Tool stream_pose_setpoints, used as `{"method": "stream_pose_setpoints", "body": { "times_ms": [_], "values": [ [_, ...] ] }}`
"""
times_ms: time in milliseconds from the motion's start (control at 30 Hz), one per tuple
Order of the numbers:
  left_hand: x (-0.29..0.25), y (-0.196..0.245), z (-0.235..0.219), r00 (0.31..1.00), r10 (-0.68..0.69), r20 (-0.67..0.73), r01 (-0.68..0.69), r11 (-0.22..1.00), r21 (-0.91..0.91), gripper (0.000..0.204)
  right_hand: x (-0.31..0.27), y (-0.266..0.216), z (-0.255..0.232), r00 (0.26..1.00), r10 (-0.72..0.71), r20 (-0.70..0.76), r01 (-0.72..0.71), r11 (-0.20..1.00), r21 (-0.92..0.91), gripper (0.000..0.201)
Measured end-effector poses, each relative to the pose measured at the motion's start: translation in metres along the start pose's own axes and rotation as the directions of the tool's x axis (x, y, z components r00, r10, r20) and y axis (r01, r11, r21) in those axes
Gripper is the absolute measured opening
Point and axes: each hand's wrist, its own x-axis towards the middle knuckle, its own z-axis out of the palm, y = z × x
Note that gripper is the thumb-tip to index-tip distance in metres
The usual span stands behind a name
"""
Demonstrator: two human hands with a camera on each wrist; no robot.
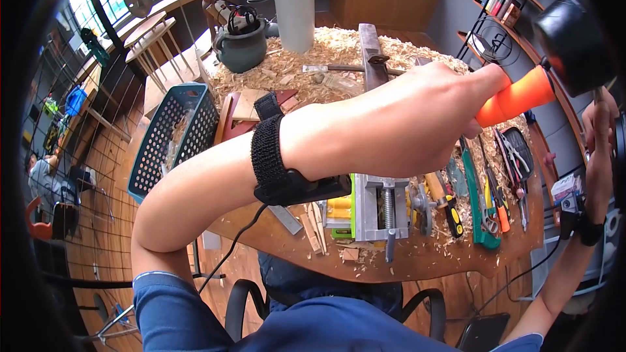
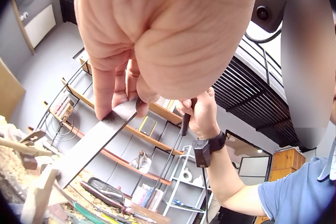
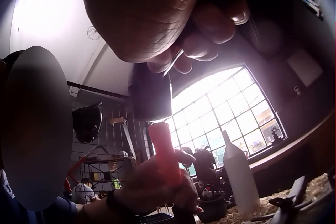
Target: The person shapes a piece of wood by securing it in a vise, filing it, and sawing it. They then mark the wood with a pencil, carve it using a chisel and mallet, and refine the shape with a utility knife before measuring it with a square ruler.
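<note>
My left hand (image 1: pixel 424 117) grips a chisel by its orange handle (image 1: pixel 518 98), above the bench. Below the fist, its broad flat metal blade (image 2: pixel 100 142) slants down, with the tip right at a pale piece of wood (image 2: pixel 35 198). In the head view that blade is hidden behind the hand. At the far right, my right hand (image 1: pixel 598 127) holds a mallet by its handle. The black mallet head (image 1: pixel 574 42) is close over the butt of the orange handle, as the right wrist view also shows the dark head (image 3: pixel 150 95) just above it.
A vise (image 1: pixel 383 208) stands at the bench's near edge. Right of it lie a green-handled saw (image 1: pixel 479 215) and several other hand tools among wood shavings (image 1: pixel 280 75). A perforated basket (image 1: pixel 173 133) is at the left; a pot (image 1: pixel 241 49) and tall white bottle (image 1: pixel 293 6) stand behind.
</note>
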Motion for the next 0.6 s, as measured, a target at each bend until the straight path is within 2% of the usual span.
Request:
{"method": "stream_pose_setpoints", "body": {
  "times_ms": [33, 100, 167, 233, 333, 533, 600],
  "values": [
    [0.0, 0.0, 0.0, 1.0, -0.003, -0.005, 0.003, 1.0, 0.002, 0.05, 0.001, 0.002, -0.001, 1.0, 0.013, 0.011, -0.013, 0.998, 0.053, 0.036],
    [-0.001, 0.0, 0.0, 1.0, -0.014, 0.01, 0.014, 1.0, -0.004, 0.051, 0.005, 0.0, 0.002, 0.999, -0.033, 0.037, 0.031, 0.999, 0.045, 0.034],
    [-0.001, 0.001, -0.001, 0.999, -0.025, 0.023, 0.026, 1.0, -0.004, 0.051, 0.001, 0.001, -0.003, 0.999, 0.037, -0.008, -0.038, 0.998, -0.053, 0.033],
    [0.0, 0.0, -0.002, 0.999, -0.03, 0.037, 0.03, 1.0, 0.001, 0.052, 0.002, -0.002, 0.003, 0.998, 0.035, -0.046, -0.037, 0.999, -0.032, 0.032],
    [-0.002, -0.001, -0.001, 1.0, -0.005, 0.011, 0.004, 1.0, 0.022, 0.052, 0.002, 0.0, 0.001, 1.0, 0.012, 0.022, -0.011, 0.999, -0.051, 0.032],
    [-0.004, -0.001, -0.001, 1.0, 0.021, -0.003, -0.021, 1.0, 0.008, 0.053, 0.001, -0.001, 0.005, 1.0, 0.01, 0.009, -0.011, 0.997, 0.078, 0.037],
    [-0.004, -0.001, -0.001, 1.0, -0.024, 0.015, 0.024, 1.0, -0.004, 0.053, 0.0, -0.003, 0.004, 0.998, -0.045, -0.031, 0.042, 0.996, -0.083, 0.038]
  ]
}}
